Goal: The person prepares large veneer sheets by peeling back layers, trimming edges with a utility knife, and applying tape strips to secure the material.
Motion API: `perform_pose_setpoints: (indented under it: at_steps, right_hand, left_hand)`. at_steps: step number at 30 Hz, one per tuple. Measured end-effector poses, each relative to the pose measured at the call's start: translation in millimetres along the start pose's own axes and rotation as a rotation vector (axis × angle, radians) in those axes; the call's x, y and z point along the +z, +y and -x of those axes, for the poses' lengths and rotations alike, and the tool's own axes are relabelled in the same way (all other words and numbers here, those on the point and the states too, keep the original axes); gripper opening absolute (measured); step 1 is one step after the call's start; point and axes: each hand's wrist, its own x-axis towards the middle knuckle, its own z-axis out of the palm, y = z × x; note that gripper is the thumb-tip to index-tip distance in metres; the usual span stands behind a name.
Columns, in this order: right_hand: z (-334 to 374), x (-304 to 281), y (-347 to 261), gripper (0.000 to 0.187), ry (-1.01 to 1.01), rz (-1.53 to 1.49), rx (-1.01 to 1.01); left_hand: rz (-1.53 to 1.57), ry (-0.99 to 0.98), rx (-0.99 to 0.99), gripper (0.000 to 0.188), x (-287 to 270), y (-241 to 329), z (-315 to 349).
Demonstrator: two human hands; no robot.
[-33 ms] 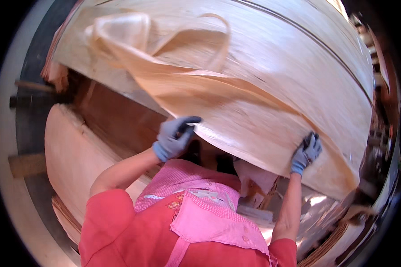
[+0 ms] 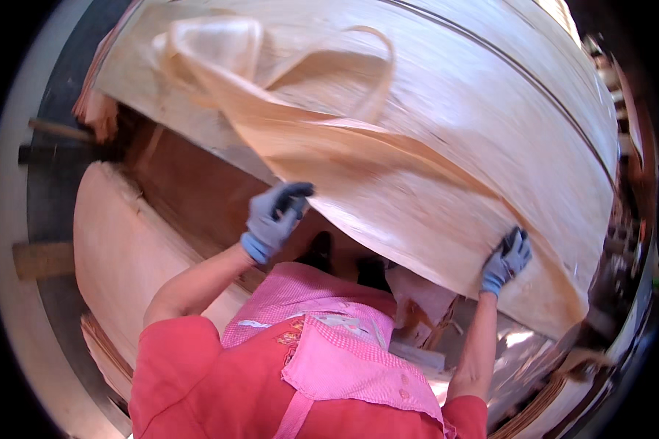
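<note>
A thin, pale tan wood veneer sheet (image 2: 388, 172) lies over a broad stack of veneer (image 2: 447, 80). Its far left part is folded up into a loose, blurred curl. My left hand (image 2: 274, 216), in a grey glove with dark fingertips, is closed in a pinch at the sheet's near edge, to the left of my body. Over on the right, my right hand (image 2: 507, 260), gloved alike, reaches over the near edge, its fingers bent against the raised fold of the sheet. The undersides of both hands' fingers are partly hidden.
A second veneer stack (image 2: 135, 234) stands near me on the left, with a brown gap between the stacks. My dark shoes (image 2: 318, 249) show below the near edge. A wooden block (image 2: 44, 260) juts out at far left. More layered sheets (image 2: 542, 410) lie at lower right.
My left hand has shifted slightly left along the sheet's edge, uncovering more of my shoes. My right hand stays at nearly the same place on the sheet. The whole view has shifted a little.
</note>
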Motion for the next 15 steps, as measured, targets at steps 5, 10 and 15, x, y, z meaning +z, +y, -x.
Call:
perform_pose_setpoints:
  at_steps: [5, 10, 15]
  right_hand:
    - [-2, 3, -7, 0.031, 0.024, -0.001, -0.023]
    - [3, 11, 3, 0.032, 0.022, 0.037, -0.055]
    - [5, 11, 6, 0.032, 0.029, 0.015, 0.005]
  left_hand:
    - [0.306, 0.473, -0.309, 0.028, -107, -63, -18]
    - [0.042, 0.560, 0.067, 0.031, -165, -92, -61]
    - [-0.358, 0.690, 0.587, 0.038, -210, 37, -141]
